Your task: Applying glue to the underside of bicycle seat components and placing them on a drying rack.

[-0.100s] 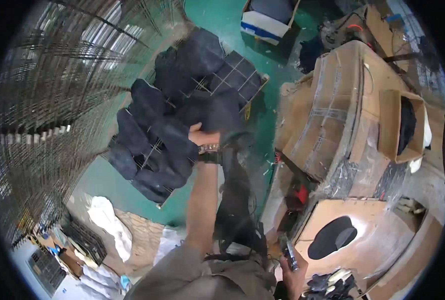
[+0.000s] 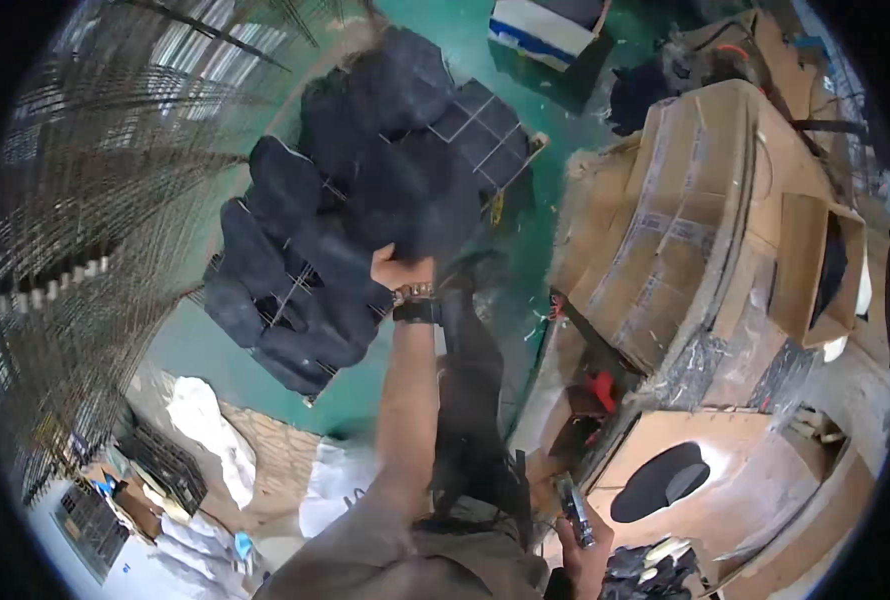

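Observation:
My left hand [image 2: 401,272], with a bracelet and a dark band at the wrist, reaches forward and is closed on the near edge of a dark grey fabric-like piece [image 2: 410,205]. That piece spreads over a heap of similar dark pieces [image 2: 285,190] lying on a wire grid rack [image 2: 480,130]. Its far side blends into the heap, and most of the fingers are hidden beneath it. Low at the right, my right hand [image 2: 587,550] is closed around a small silver and black tool [image 2: 573,508]; its exact kind cannot be made out.
Hanging strands or rods [image 2: 115,200] fill the left side. A big taped cardboard box [image 2: 655,220] stands at the right. Below it a cardboard surface [image 2: 735,450] carries a dark oval piece [image 2: 662,482]. A white and blue box [image 2: 540,38] sits on the green floor [image 2: 355,415] ahead.
The dark piece at my left hand spreads wider over the heap. The whole view has shifted a little. My right hand still has the tool.

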A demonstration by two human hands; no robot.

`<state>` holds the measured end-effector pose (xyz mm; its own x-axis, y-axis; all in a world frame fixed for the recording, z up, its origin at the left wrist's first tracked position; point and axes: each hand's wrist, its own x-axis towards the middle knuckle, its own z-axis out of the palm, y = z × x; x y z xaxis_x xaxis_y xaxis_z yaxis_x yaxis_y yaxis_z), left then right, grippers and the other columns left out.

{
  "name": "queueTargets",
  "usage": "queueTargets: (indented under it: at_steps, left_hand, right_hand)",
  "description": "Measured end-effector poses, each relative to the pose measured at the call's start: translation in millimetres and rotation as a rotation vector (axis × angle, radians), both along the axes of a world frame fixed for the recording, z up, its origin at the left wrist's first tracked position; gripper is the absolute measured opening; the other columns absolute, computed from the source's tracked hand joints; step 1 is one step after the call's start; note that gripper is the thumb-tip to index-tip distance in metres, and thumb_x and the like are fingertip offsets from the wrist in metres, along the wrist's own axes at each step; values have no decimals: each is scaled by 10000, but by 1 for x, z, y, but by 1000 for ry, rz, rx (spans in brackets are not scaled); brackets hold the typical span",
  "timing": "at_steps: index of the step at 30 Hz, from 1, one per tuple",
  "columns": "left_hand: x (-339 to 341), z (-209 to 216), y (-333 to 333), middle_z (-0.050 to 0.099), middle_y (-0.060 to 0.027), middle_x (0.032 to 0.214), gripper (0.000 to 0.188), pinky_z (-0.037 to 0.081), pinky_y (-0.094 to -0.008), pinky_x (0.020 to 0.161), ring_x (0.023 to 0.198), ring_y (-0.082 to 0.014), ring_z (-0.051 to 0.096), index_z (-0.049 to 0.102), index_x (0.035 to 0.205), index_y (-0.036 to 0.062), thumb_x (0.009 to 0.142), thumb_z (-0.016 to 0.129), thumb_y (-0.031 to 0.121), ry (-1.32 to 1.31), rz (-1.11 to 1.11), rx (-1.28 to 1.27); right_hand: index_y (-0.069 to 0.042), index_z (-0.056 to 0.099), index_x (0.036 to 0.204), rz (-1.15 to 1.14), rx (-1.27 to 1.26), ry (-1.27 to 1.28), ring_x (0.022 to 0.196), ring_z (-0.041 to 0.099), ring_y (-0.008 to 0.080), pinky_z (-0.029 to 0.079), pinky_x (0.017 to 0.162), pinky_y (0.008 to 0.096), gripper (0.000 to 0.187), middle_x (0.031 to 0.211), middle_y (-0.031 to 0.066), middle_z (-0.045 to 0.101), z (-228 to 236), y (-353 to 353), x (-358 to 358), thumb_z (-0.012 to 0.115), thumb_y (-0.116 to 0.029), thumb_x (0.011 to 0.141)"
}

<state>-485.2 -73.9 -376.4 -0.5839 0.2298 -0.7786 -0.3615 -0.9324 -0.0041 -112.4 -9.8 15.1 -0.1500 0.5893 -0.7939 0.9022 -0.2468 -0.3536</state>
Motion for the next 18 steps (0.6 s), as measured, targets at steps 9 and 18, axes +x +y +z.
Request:
queueTargets:
  at_steps: [9,18]
  left_hand:
    - [76,-244,-71,634,-132,1310,562,460,-513,1019,1143,-338,601,609,1276,12,846,596,374,-247,-29,-205]
    - [109,-212,-56,690,-65,865,308,477,-370,611,713,-268,679,663,1062,137,976,583,422,456,-1883,-783]
  right_hand:
    - [29,660,1227,116,-81,-53,732,510,111,453,671,289,378,826,47,640,-60,25,-34,676,-147,893]
    - [33,686,1180,-150,30,10,749,599,121,492,660,305,366,816,64,680,-14,4,-9,691,-140,857]
